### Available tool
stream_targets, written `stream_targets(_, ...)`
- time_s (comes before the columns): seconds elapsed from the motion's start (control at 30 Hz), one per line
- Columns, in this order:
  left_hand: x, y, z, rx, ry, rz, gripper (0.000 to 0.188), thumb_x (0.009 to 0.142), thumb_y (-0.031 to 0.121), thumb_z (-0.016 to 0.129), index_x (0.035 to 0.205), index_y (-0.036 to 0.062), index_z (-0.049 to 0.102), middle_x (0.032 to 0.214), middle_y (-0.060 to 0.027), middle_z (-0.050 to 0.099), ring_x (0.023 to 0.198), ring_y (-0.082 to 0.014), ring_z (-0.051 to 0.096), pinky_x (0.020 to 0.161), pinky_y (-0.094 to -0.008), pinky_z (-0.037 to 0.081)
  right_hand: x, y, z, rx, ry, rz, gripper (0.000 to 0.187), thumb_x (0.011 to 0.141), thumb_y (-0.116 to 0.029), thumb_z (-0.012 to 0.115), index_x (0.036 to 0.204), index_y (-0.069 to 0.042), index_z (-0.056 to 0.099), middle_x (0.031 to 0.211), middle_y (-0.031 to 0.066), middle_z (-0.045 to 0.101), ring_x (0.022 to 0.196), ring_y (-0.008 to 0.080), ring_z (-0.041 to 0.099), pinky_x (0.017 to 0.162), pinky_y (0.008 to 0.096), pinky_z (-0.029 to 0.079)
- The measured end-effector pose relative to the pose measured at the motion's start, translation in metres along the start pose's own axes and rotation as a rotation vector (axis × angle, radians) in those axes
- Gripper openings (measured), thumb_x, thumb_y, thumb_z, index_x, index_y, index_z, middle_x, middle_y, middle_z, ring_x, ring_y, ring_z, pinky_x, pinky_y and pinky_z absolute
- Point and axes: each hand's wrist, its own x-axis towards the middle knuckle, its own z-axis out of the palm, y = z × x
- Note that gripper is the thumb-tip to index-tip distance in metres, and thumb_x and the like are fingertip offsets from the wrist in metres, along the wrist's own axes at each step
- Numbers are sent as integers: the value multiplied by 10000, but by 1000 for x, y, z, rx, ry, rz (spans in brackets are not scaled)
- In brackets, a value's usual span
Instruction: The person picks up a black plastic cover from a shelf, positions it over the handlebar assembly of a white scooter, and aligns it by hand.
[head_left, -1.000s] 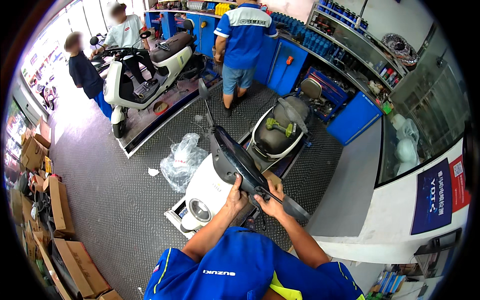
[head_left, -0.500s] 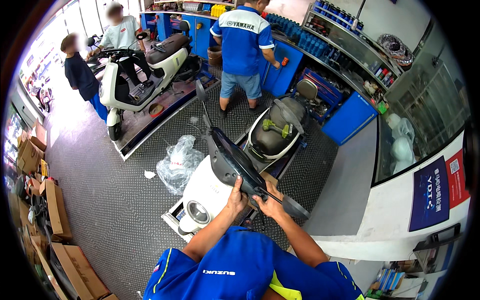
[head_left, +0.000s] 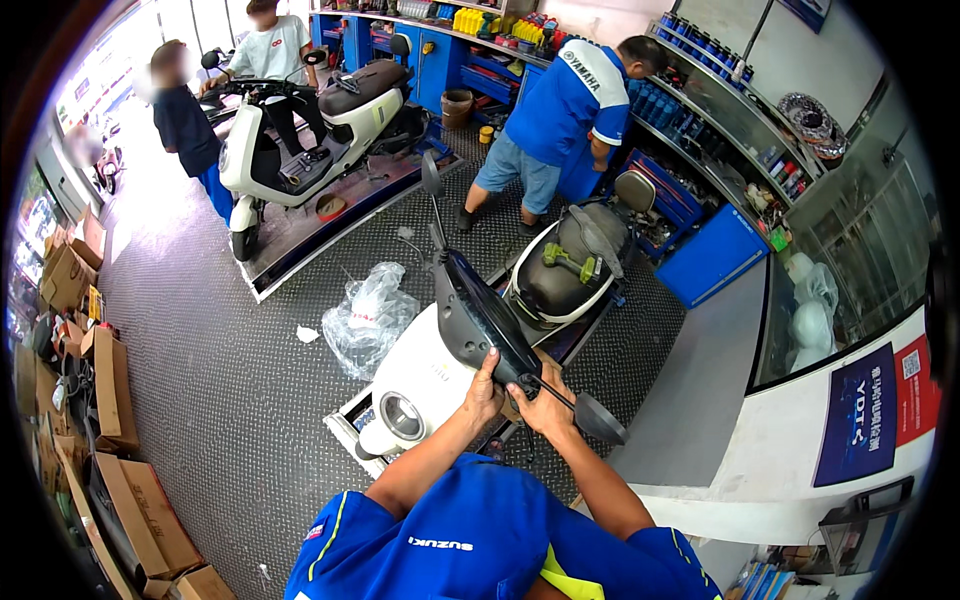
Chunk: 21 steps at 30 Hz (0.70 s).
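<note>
In front of me stands a white scooter with a round headlight. Across its top runs a black handlebar cover. My left hand grips the near part of this cover, its thumb pressed on the surface. Close beside it, my right hand closes around the cover's end, near the stem of a round mirror. The other mirror sticks out at the far end. Some fingers of both hands are hidden beneath the cover. A green power tool lies on the black seat.
Crumpled clear plastic lies on the textured floor left of the scooter. A co-worker in a blue shirt bends by blue cabinets. Two people stand near another white scooter. Cardboard boxes line the left; a counter borders the right.
The co-worker has stepped right and leaned toward the cabinets. My view has shifted slightly. Both my hands keep their grip on the handlebar cover.
</note>
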Motion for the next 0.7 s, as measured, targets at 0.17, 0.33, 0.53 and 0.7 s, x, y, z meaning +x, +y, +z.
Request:
stream_targets(0.17,-3,16,5,-51,-45,-64,591,975,484,729,1359,54,600,1264,-107,711,1155,-261,689,1038,-419,560,-2,-8,20,23,58,41,811,866,-532,790,1330,55,475,1201,325,612,1053,515,652,896,583,527)
stream_targets(0.33,-7,44,4,-35,-86,-168,623,993,503,693,1400,45,581,1337,-125,691,1221,-286,666,1122,-461,501,-4,-23,9,-2,-55,79,867,852,-545,796,1328,90,446,1135,356,629,1020,525,671,858,553,549)
stream_targets(0.53,-10,45,-4,26,8,-140,625,942,542,735,1365,93,638,1336,-92,711,1247,-285,657,1138,-481,465,-12,10,-35,229,32,-53,738,903,-379,808,1368,117,521,1152,325,674,869,426,745,738,464,592)
stream_targets(0.7,-18,37,14,73,78,-52,641,941,545,741,1392,105,622,1349,-84,700,1244,-268,658,1126,-457,486,-33,146,-35,296,178,249,573,971,-364,751,1308,75,607,1142,246,728,732,244,756,676,365,589)
